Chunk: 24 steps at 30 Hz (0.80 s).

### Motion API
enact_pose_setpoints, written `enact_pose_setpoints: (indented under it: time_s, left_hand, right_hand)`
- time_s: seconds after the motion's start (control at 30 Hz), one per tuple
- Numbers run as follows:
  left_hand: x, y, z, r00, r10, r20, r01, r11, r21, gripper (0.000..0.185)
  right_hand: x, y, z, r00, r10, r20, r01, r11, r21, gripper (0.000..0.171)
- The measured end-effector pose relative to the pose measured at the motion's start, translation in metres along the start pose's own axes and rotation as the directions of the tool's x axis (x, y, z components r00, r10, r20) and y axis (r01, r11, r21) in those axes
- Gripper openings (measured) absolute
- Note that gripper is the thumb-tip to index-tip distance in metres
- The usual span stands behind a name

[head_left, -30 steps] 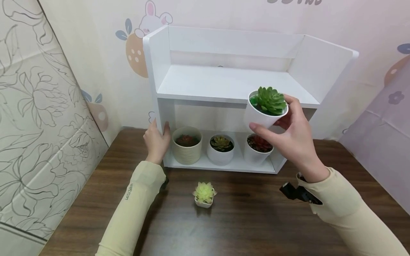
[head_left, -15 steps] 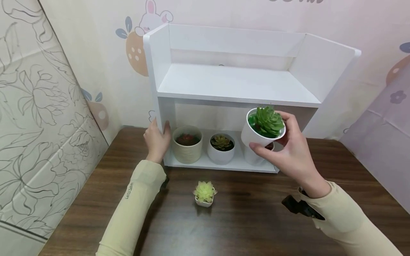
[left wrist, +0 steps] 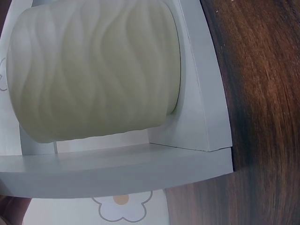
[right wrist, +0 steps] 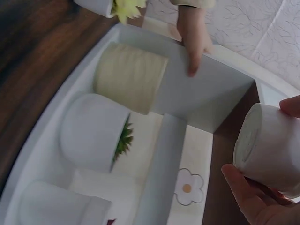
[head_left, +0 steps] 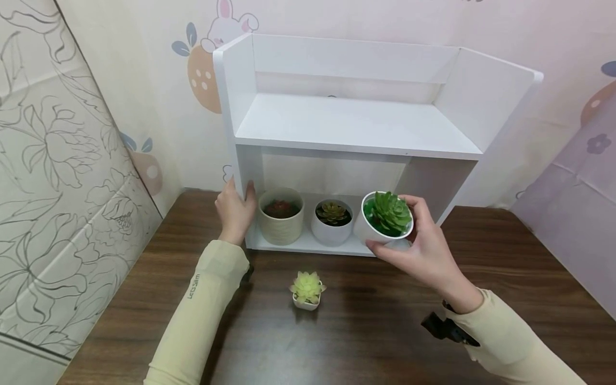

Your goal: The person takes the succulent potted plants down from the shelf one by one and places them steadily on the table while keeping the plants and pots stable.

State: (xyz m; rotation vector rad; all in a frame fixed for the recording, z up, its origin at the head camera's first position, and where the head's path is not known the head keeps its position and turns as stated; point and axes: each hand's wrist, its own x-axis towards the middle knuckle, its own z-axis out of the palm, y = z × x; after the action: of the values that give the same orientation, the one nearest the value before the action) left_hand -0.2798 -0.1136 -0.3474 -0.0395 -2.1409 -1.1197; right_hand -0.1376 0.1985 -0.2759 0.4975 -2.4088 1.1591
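Note:
My right hand (head_left: 425, 254) grips a white pot with a green succulent (head_left: 389, 214), tilted toward me before the lower compartment of a white shelf unit (head_left: 337, 144). In the right wrist view the underside of this white pot (right wrist: 267, 145) shows, with thumb and fingers around it. At the shelf's left side panel, my left hand (head_left: 236, 211) holds the front edge, thumb inside and fingers outside. Nearest to it stands a ribbed cream pot (head_left: 281, 227). A white pot with a brownish-green succulent (head_left: 332, 227) stands beside that one. The held pot hides another white pot (right wrist: 56, 204) in the head view.
A small pale-green succulent in a white pot (head_left: 306, 291) stands on the dark wooden table (head_left: 356, 326) before the shelf. The upper shelf board (head_left: 346, 120) spans above the lower compartment. A patterned wall covering (head_left: 553, 160) is behind, and a floral panel (head_left: 62, 176) at left.
My right hand has lowered the green succulent's pot from the upper board's front edge to the lower compartment, moving slightly left. The pot behind it became hidden. My left hand stays on the side panel.

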Motion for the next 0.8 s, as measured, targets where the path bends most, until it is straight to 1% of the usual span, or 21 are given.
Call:
enact_pose_setpoints:
  time_s: [0.2,0.43,0.8]
  left_hand:
    - [0.000,-0.001,0.000,1.000,0.006,-0.010,-0.006,1.000,0.006,0.031]
    - [-0.001,0.000,0.000,1.000,-0.006,-0.004,0.006,1.000,0.001,0.031]
    - [-0.001,0.001,-0.001,1.000,-0.014,-0.007,0.014,1.000,-0.001,0.032]
  right_hand:
    - [-0.009,0.009,0.007,0.999,0.010,0.048,-0.009,1.000,-0.017,0.078]
    - [-0.018,0.019,0.018,0.998,-0.008,0.056,0.014,0.993,-0.115,0.078]
    - [-0.027,0.028,0.027,0.996,0.018,0.088,-0.006,0.992,-0.126,0.079]
